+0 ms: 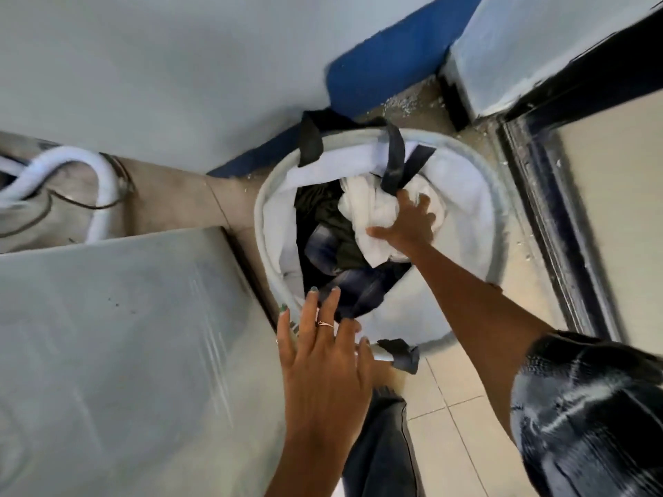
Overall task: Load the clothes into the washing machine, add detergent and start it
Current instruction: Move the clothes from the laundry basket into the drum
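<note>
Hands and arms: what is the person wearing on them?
The left hand has a thin rose-gold ring on one finger and green polish on the nails. The right hand shows no ring. The right arm is bare up to a shiny black sleeve.

A white hose (pixel 104 195) curls along the floor by the pale wall (pixel 161 66); a blue band (pixel 387 66) edges it, a dark door frame (pixel 549 217) standing right.
</note>
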